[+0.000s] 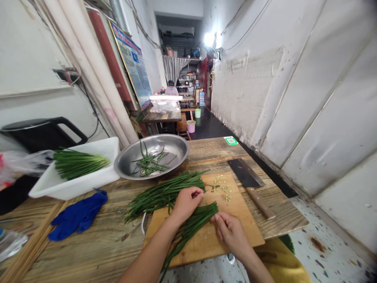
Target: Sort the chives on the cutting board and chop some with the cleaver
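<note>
Two bunches of green garlic chives lie on a wooden cutting board. The near bunch (196, 223) runs under my left wrist, and the far bunch (165, 192) is beyond it. My left hand (188, 202) is closed in a pinch between the bunches; what its fingertips hold is hidden. My right hand (229, 228) is closed, its fingertips at the cut ends of the near bunch; I cannot make out what is pinched. Small pale chive trimmings (225, 188) are scattered on the cutting board (241, 220). Right of it lies a cleaver (250, 182), wooden handle toward me.
A steel basin (179, 151) holding loose chives stands behind the board. Left of it, a white tub (85, 186) contains another chive bunch (79, 163). Blue gloves (78, 216) and wooden sticks (33, 241) lie at left. A person (171, 89) is at a far table.
</note>
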Available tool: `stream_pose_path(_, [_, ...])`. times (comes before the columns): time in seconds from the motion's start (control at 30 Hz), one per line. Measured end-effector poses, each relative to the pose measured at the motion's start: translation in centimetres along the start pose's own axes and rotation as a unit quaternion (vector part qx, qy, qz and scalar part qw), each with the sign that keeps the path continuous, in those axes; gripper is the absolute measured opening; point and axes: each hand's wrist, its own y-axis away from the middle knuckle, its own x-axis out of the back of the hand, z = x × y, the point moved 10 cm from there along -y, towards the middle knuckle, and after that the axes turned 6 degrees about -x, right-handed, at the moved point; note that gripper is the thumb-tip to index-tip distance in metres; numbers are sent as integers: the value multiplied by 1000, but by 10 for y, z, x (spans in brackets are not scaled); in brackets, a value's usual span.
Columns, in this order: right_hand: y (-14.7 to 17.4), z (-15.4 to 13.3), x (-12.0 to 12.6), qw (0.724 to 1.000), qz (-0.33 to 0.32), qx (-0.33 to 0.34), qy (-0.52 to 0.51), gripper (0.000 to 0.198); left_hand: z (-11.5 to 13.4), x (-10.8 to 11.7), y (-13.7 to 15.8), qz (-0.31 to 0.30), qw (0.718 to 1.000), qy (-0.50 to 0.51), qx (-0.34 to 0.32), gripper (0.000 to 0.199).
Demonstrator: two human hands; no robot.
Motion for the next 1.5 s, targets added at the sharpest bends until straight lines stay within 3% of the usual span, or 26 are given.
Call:
stream_pose_path(0.73, [-1, 3, 0, 1000, 2, 6, 1, 40, 1, 3, 0, 0, 1000, -6, 0, 20])
stream_pose_path(1.1, [-2, 1, 0, 1000, -1, 8, -4, 40, 13, 4, 1, -4, 995, -63, -73, 20])
stream_pose_path(1.37, [-1, 1, 0, 1000, 3, 12, -5, 39, 23, 2, 5, -31, 988, -107, -110, 19])
stream_pose_path(1.5, [-1, 1, 0, 1000, 5, 15, -16, 41, 39, -11, 12, -115, 975, -112, -155, 20])
